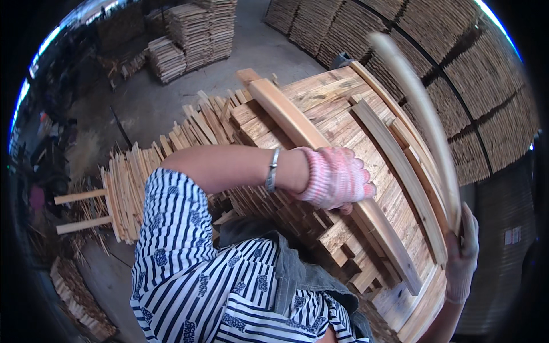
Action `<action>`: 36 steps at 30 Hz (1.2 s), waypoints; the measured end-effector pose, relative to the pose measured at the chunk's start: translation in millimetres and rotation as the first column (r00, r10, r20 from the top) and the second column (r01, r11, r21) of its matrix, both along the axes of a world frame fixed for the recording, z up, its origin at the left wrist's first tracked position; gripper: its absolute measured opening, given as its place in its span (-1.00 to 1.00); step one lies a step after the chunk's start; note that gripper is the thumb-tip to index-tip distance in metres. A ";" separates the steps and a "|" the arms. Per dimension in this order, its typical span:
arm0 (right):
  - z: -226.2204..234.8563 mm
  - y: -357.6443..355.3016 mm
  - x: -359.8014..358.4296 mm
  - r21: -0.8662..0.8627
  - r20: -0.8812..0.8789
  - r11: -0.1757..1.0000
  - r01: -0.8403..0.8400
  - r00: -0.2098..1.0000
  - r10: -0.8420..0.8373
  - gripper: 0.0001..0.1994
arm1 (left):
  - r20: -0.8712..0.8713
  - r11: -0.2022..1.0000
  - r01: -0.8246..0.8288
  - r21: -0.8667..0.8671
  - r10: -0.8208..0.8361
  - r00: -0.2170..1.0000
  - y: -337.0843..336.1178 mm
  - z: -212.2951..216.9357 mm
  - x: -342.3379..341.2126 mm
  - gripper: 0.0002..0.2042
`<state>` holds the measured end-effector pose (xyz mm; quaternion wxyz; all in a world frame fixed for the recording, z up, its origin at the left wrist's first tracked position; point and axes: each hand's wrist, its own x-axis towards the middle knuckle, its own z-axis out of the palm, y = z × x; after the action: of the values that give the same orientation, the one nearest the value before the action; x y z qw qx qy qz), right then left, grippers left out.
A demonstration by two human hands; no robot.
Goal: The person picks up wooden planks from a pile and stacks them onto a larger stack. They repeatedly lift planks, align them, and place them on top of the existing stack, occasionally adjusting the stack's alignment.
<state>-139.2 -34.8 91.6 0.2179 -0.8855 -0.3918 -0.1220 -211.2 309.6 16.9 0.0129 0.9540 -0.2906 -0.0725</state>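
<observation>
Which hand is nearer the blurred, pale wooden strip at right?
Right. The right hand is at the lower end of the pale strip, seemingly gripping it; the left hand is apart, to its left, curled over a thick beam.

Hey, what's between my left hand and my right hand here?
Between your left hand and right hand, the head view shows planked surface and, nearer the right hand, long wooden strips lying on it.

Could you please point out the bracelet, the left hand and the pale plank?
Bracelet (273, 170), head view: on the visible side of its band.
Left hand (343, 174), head view: on its gloved back.
Pale plank (433, 117), head view: on its face, about midway along.
</observation>
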 end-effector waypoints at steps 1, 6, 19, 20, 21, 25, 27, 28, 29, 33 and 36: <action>4.3 -12.1 -5.9 0.021 0.006 1.000 -0.022 1.000 0.022 -0.43 | 0.048 1.000 -0.015 -0.006 0.015 0.999 -2.4 -6.8 0.5 -0.59; 7.6 -69.5 -26.9 0.160 -0.186 0.987 -0.003 0.982 0.033 -0.43 | 0.152 0.976 0.093 -0.199 -0.063 0.986 -7.1 -17.7 18.5 -0.65; -39.8 -150.6 -102.8 -0.098 -0.444 0.986 0.138 0.880 -0.167 -0.51 | -0.174 0.997 -0.025 -0.072 0.012 0.985 -43.2 9.0 47.5 -0.55; -61.3 -151.9 -108.1 -0.158 -0.461 0.971 0.181 0.856 -0.235 -0.49 | -0.298 0.992 -0.119 -0.043 0.101 0.949 -25.9 9.3 46.5 -0.56; -81.9 -160.0 -111.9 -0.176 -0.423 0.954 0.243 0.856 -0.296 -0.53 | -0.191 0.997 -0.077 -0.027 0.071 0.979 -19.1 4.9 45.2 -0.53; -88.2 -132.9 -93.8 -0.204 -0.269 0.973 0.103 0.950 -0.158 -0.39 | 0.123 0.995 -0.055 -0.088 0.066 0.990 -1.9 -16.6 22.3 -0.42; -92.3 -117.2 -91.9 -0.213 -0.205 0.972 0.100 0.968 -0.144 -0.36 | 0.167 0.988 -0.024 -0.150 0.049 0.985 2.0 -22.2 20.9 -0.40; -98.3 -125.4 -98.1 -0.173 -0.213 0.971 0.167 0.956 -0.203 -0.40 | 0.163 0.981 0.030 -0.192 0.002 0.987 1.4 -25.3 30.5 -0.37; -104.2 -134.1 -98.0 -0.140 -0.187 0.974 0.178 0.961 -0.203 -0.45 | 0.158 0.976 0.066 -0.206 -0.033 0.987 -2.0 -27.8 39.9 -0.37; -106.7 -161.4 -96.7 -0.196 -0.200 0.909 0.368 0.892 -0.405 -0.44 | 0.217 0.995 0.055 -0.078 -0.037 0.976 9.8 -38.8 57.3 -0.30; -103.2 -166.6 -92.5 -0.078 -0.441 0.874 0.480 0.769 -0.462 -0.46 | 0.147 0.988 0.069 -0.137 -0.048 0.988 34.4 -35.5 49.1 -0.21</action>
<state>-231.7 -201.4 -11.6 0.2817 -0.9545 -0.0943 0.0261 -162.1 344.0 -18.5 0.0576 0.9444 -0.3232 0.0165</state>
